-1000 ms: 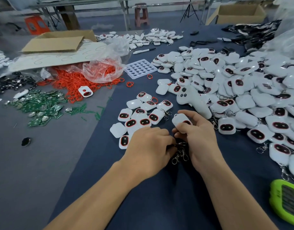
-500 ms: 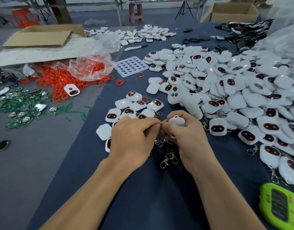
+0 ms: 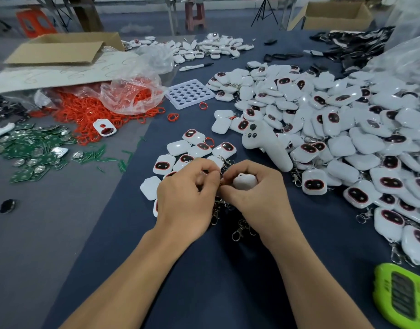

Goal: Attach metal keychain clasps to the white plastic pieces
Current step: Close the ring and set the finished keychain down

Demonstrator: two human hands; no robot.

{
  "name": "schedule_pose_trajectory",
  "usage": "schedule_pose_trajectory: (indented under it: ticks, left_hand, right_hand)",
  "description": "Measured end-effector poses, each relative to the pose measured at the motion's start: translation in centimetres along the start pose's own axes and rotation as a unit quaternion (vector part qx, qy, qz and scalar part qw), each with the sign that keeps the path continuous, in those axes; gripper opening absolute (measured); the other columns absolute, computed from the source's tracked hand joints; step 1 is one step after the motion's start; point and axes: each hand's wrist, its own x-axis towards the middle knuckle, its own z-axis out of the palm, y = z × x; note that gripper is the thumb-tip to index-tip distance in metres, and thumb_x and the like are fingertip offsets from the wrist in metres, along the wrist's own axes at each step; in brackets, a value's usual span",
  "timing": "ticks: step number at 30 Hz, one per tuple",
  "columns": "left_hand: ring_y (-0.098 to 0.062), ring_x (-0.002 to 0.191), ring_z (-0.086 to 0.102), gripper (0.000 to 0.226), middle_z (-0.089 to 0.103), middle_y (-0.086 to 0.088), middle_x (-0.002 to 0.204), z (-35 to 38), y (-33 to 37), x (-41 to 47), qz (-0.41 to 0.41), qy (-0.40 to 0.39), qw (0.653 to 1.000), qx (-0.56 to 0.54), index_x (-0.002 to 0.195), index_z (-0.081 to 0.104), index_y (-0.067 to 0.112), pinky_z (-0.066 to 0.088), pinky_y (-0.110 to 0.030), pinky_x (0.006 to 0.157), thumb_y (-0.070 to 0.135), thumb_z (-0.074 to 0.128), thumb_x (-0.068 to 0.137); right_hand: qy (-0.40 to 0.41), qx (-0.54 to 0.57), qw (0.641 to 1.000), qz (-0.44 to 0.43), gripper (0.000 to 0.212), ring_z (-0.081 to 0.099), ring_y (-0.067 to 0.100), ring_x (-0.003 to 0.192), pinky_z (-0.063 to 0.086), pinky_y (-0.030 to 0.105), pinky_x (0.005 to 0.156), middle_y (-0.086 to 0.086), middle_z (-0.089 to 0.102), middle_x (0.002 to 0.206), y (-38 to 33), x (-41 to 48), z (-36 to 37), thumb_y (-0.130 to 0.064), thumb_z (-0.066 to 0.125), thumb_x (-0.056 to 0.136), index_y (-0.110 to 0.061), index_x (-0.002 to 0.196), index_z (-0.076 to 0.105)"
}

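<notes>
Hands meet over the near centre of the bench [image 3: 228,288]. The right hand [image 3: 258,195] grips one white plastic piece [image 3: 244,182] in curled fingers. The left hand [image 3: 186,200] pinches what I read as the ring end of a metal keychain clasp [image 3: 216,211] at that piece's corner, with its chain hanging between the two hands. The join itself is hidden by the fingers, so I judge this attachment to be in progress, not confirmed. Spare clasps [image 3: 238,230] lie on the bench just below the hands. In the large pile [image 3: 346,138] at right, several pieces show clasps at their edges, so I take these as finished. I cannot tell whether every piece there is fitted. The small group [image 3: 199,149] just beyond the left hand shows a clasp on at least one piece and none visible on others, so work appears to be left there. No brand or readable text is visible. The cardboard sheet [image 3: 50,74] carries hand-drawn loops that I cannot read, and the green device [image 3: 403,295] shows only a dark panel.
</notes>
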Motion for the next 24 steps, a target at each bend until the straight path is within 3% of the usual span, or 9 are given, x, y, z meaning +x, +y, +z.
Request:
schedule_pose_trajectory:
  ticks: [2, 5, 8, 10, 13, 15, 19, 21, 24]
  left_hand:
    - [-0.007, 0.054, 0.053, 0.010, 0.063, 0.015, 0.058, -0.1, 0.3, -0.1, 0.009, -0.009, 1.000, 0.015, 0.092, 0.062, 0.043, 0.040, -0.031, 0.059, 0.042, 0.053, 0.088]
    - [-0.001, 0.076, 0.065, 0.015, 0.068, 0.032, 0.082, -0.4, 0.8, 0.0, 0.028, 0.009, 0.997, 0.071, 0.098, 0.060, 0.051, 0.051, -0.028, 0.070, 0.047, 0.053, 0.086]
    - [-0.001, 0.081, 0.066, 0.014, 0.070, 0.030, 0.088, -0.5, 0.4, 0.5, 0.022, 0.041, 0.997, 0.061, 0.097, 0.066, 0.046, 0.052, -0.026, 0.074, 0.040, 0.060, 0.086]
    - [0.001, 0.078, 0.066, 0.011, 0.071, 0.029, 0.087, -0.4, 0.1, 0.6, 0.020, 0.060, 0.997, 0.048, 0.091, 0.072, 0.038, 0.048, -0.015, 0.072, 0.035, 0.063, 0.087]
    - [0.007, 0.079, 0.065, 0.010, 0.069, 0.034, 0.088, -0.6, 0.1, 0.5, 0.025, 0.090, 0.994, 0.052, 0.089, 0.074, 0.037, 0.042, -0.004, 0.071, 0.031, 0.066, 0.087]
    - [0.008, 0.080, 0.066, 0.011, 0.069, 0.035, 0.086, -0.7, 0.0, 0.5, 0.021, 0.101, 0.993, 0.050, 0.088, 0.074, 0.038, 0.043, -0.005, 0.072, 0.028, 0.070, 0.087]
    - [0.009, 0.082, 0.067, 0.027, 0.070, 0.034, 0.083, -0.8, -0.2, 0.6, 0.017, 0.092, 0.995, 0.031, 0.079, 0.072, 0.040, 0.046, -0.005, 0.073, 0.014, 0.074, 0.082]
    - [0.010, 0.079, 0.067, 0.035, 0.069, 0.034, 0.081, -0.9, -0.4, 0.5, 0.028, 0.073, 0.996, 0.033, 0.074, 0.070, 0.044, 0.045, -0.003, 0.070, 0.010, 0.075, 0.079]
    - [0.011, 0.080, 0.065, 0.032, 0.068, 0.037, 0.081, -1.1, -0.3, 0.3, 0.066, 0.048, 0.996, 0.036, 0.080, 0.071, 0.045, 0.044, -0.003, 0.070, 0.013, 0.074, 0.076]
  right_hand:
    - [0.029, -0.047, 0.998, -0.020, 0.017, 0.067, 0.011, 0.057, 0.061, 0.032, 0.057, -0.005, 0.073, 0.070, 0.1, 0.0, 0.1, -0.014, 0.080, 0.072, -0.028, 0.078, 0.074]
    - [0.058, -0.068, 0.996, -0.023, 0.016, 0.067, 0.007, 0.057, 0.058, 0.025, 0.055, -0.009, 0.072, 0.069, 0.3, 0.2, 0.1, -0.015, 0.074, 0.071, -0.030, 0.077, 0.074]
    - [0.065, -0.044, 0.997, -0.008, 0.013, 0.061, 0.005, 0.051, 0.051, 0.021, 0.051, -0.009, 0.069, 0.063, 0.2, 0.2, 0.2, -0.016, 0.076, 0.070, -0.028, 0.075, 0.074]
    - [0.075, -0.028, 0.997, -0.004, 0.012, 0.059, 0.003, 0.050, 0.049, 0.019, 0.051, -0.011, 0.068, 0.062, 0.2, 0.3, 0.3, -0.018, 0.078, 0.072, -0.029, 0.075, 0.073]
    - [0.112, -0.094, 0.989, -0.025, 0.019, 0.063, -0.001, 0.058, 0.045, 0.010, 0.053, -0.020, 0.070, 0.070, 0.2, 0.1, 0.2, -0.017, 0.074, 0.079, -0.036, 0.080, 0.073]
    - [0.072, -0.174, 0.981, -0.045, 0.029, 0.066, -0.001, 0.075, 0.046, 0.009, 0.064, -0.019, 0.072, 0.081, 0.4, -0.3, 0.3, -0.009, 0.067, 0.083, -0.037, 0.087, 0.076]
    - [-0.083, -0.323, 0.940, -0.076, 0.040, 0.058, 0.009, 0.098, 0.048, 0.028, 0.088, -0.016, 0.074, 0.099, -0.1, -1.1, 0.9, 0.000, 0.058, 0.079, -0.031, 0.088, 0.081]
    - [-0.112, -0.300, 0.944, -0.081, 0.035, 0.062, 0.007, 0.087, 0.052, 0.027, 0.079, -0.016, 0.073, 0.086, -0.4, -1.3, 0.7, -0.004, 0.058, 0.074, -0.031, 0.076, 0.080]
    - [0.012, -0.111, 0.992, -0.056, 0.027, 0.058, 0.003, 0.052, 0.042, 0.013, 0.050, -0.015, 0.066, 0.059, -1.0, -1.7, 0.5, -0.013, 0.060, 0.070, -0.033, 0.070, 0.078]
